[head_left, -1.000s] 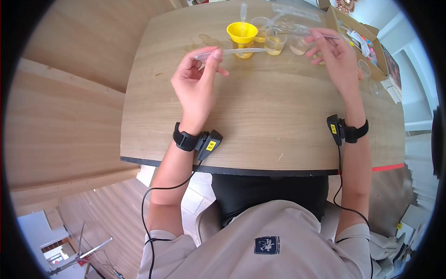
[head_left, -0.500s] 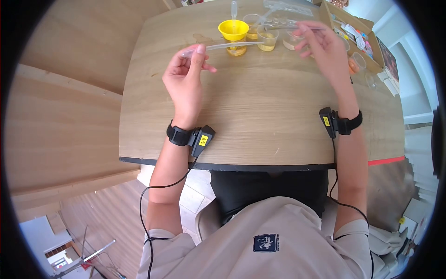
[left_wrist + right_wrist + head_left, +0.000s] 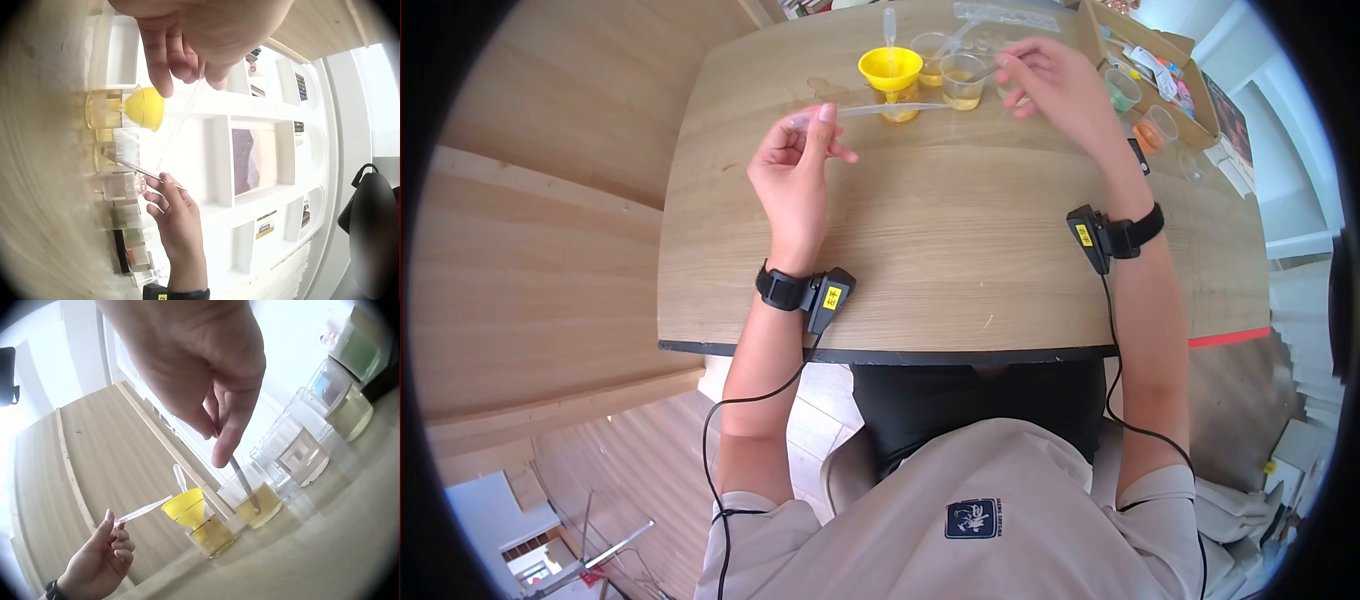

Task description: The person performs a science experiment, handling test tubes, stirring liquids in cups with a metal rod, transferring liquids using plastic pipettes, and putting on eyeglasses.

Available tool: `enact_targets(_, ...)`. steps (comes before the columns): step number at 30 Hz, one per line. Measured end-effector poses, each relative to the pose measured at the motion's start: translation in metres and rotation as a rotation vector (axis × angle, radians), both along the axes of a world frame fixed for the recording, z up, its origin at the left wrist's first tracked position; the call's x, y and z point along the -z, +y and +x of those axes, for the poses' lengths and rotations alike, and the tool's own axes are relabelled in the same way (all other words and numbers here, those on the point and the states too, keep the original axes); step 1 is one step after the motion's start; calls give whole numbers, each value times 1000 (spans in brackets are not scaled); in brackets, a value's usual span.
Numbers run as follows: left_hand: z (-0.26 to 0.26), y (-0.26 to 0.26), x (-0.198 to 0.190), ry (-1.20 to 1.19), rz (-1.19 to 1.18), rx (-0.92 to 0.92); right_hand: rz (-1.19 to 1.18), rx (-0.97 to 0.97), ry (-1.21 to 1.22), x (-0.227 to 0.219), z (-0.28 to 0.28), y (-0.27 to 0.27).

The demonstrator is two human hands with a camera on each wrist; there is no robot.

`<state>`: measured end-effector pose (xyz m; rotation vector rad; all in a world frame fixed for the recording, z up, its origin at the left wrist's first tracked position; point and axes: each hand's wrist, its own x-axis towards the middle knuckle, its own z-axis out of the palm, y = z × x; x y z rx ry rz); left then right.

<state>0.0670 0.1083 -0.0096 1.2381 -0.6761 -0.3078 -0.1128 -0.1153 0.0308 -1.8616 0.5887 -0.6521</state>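
My left hand [image 3: 793,185] pinches a clear plastic dropper [image 3: 885,109] between thumb and forefinger, its thin end pointing right, above the table. In my right hand [image 3: 1065,100] is a slim metal spoon [image 3: 240,474], held between thumb and fingers. Its lower end dips into the yellowish liquid of a clear cup [image 3: 232,497]. Beside that cup, a yellow funnel [image 3: 878,66] sits on a clear container [image 3: 215,540] of amber liquid. Another dropper [image 3: 889,25] stands upright in the funnel.
More clear cups stand to the right, including ones with green [image 3: 1122,92] and orange [image 3: 1155,130] contents. An open cardboard box [image 3: 1190,128] of supplies lies at the back right. A clear plastic packet [image 3: 1020,17] lies behind the cups, and a wet patch [image 3: 825,90] marks the tabletop.
My right hand has moved left, bringing the spoon's end down into the cup of yellowish liquid. The left hand still holds the dropper, with little movement. The head view has shifted slightly.
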Motion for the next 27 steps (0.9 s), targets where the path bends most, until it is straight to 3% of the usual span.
enact_targets(8,-4,2,-4,-30,4,12,-116,17,-5,-9,-4,-5)
enact_targets(13,-7,2,-6,-59,-2,7,-71,55,-159,-8,-13,-15)
enact_targets(20,-5,0,-5,-48,-9,2,-115,47,-183,-13,-21,-6)
enact_targets(23,-6,-1,-4,-36,-19,-2,-117,67,-85,-12,-25,-1)
enact_targets(27,-7,-3,-2,-23,-26,-1,-109,60,-159,-6,-28,-6)
